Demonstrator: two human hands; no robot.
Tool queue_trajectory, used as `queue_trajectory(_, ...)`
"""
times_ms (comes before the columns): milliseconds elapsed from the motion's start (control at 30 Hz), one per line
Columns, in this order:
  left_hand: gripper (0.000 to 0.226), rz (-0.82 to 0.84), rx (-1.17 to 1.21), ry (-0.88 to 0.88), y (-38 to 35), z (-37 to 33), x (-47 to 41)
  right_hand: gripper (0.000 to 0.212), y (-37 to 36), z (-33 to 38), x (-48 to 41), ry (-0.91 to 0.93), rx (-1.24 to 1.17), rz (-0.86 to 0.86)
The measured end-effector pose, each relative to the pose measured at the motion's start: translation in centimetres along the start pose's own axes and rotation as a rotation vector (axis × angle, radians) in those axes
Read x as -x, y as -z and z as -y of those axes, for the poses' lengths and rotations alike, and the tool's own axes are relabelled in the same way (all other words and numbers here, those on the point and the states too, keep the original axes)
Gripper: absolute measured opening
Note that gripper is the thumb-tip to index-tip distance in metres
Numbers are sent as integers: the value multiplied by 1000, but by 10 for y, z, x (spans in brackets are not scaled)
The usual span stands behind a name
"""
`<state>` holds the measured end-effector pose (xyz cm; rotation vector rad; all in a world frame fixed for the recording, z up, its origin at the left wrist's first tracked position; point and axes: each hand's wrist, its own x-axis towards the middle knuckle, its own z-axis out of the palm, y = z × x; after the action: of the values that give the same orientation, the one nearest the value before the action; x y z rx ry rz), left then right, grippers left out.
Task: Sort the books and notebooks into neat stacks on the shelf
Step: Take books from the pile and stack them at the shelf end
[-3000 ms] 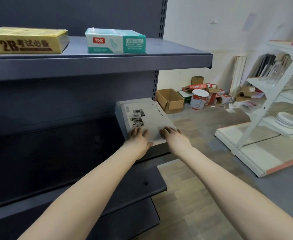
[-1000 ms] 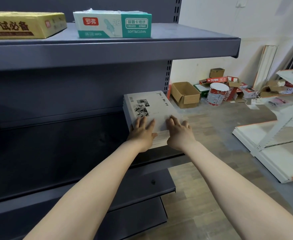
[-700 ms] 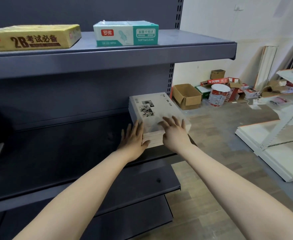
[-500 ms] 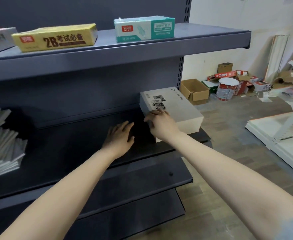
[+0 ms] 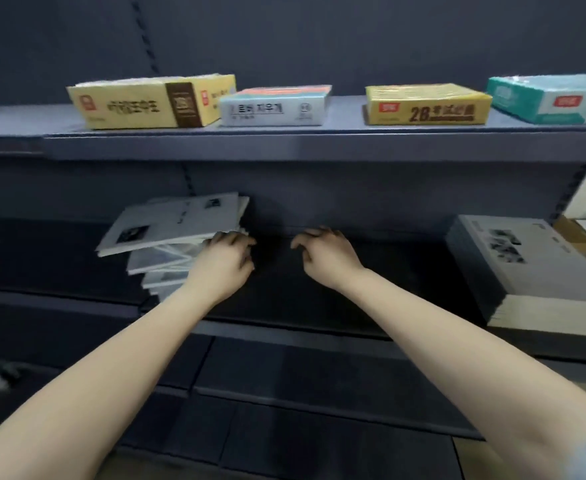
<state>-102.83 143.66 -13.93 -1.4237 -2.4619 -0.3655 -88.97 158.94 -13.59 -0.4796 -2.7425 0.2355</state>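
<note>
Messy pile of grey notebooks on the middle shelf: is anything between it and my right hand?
Only your left hand, at the right edge of the messy grey notebook pile; nothing else blocks your right hand.

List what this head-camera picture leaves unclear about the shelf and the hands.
Head view: lower books of the messy pile, partly covered by the left hand.
Head view: teal box, cut by the right edge.
Head view: small print on the 2B box, blurred.
Head view: whether the left hand grips, blurred.

Matt dark metal shelf (image 5: pixel 319 147), matt grey paper books (image 5: pixel 526 271), glossy wrapped boxes (image 5: pixel 426 105)
</note>
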Motion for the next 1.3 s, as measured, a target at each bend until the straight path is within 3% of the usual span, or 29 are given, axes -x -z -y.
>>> queue_trajectory(167,37,-52,-74,119,27,83,38,42,-19,77,-49,160,3,55)
queue_trajectory(500,39,-70,-164,194,46,182,58,36,-56,169,-100,292,-31,22)
queue_trajectory(633,36,-72,-139,168,38,202,48,39,-63,176,-122,279,37,28)
queue_trajectory(867,39,-73,-88,143,23,227,46,58,-96,187,-150,91,162,241)
queue_trajectory(1067,44,-100,-28,164,10,244,51,54,-108,198,-152,-22,194,140)
queue_trajectory(1300,46,-194,28,127,19,241,47,61,-108,162,-136,119,190,11)
